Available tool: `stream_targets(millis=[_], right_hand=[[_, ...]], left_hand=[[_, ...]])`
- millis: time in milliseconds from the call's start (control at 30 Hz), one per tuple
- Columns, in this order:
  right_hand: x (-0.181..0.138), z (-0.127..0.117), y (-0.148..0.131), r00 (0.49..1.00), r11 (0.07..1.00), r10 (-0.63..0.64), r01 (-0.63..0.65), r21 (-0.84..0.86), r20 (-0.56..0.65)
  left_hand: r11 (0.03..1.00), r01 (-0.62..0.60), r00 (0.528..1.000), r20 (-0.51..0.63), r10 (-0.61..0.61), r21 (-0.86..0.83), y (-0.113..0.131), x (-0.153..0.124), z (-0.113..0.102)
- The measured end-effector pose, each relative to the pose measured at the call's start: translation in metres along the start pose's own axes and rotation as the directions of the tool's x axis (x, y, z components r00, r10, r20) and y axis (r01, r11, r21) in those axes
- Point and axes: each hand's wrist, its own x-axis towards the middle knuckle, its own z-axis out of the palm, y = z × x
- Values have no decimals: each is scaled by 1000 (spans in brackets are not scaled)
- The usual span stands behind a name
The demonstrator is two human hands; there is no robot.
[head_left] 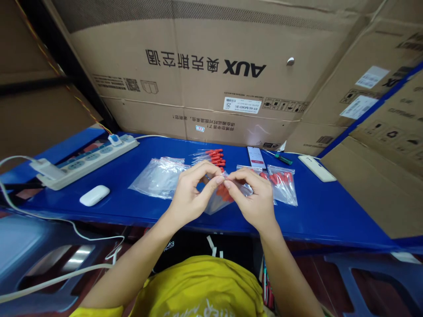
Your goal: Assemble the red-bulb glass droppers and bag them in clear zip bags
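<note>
My left hand point(194, 189) and my right hand point(253, 196) meet over the front middle of the blue table. Thumbs and forefingers of both pinch the top edge of a clear zip bag point(213, 204), which hangs below them. Red-handled pieces point(224, 192) show through its plastic. Just beyond my hands lies a pile of red-handled screwdrivers point(214, 157) with thin pale shafts. Left of my left hand rests a stack of clear zip bags point(160, 176) that look flat. Beside my right hand lies a filled zip bag point(283, 182) with red handles inside, and another is partly hidden behind that hand.
A white power strip point(95, 156) and a white earbud case point(94, 195) sit on the left of the blue table point(317, 215). Behind are a phone point(256, 157), a green-handled tool point(283, 159) and a white strip-shaped block point(316, 168). Large cardboard point(198, 92) walls the back.
</note>
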Motion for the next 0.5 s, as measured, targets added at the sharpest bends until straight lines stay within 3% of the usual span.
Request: stream_targets(millis=[167, 500], right_hand=[[-1, -2, 6, 994, 990, 102, -104, 93, 33], [1, -1, 10, 986, 974, 157, -162, 158, 50]], left_hand=[[998, 53, 998, -15, -54, -42, -1, 1, -1], [990, 121, 993, 14, -121, -68, -1, 6, -5]])
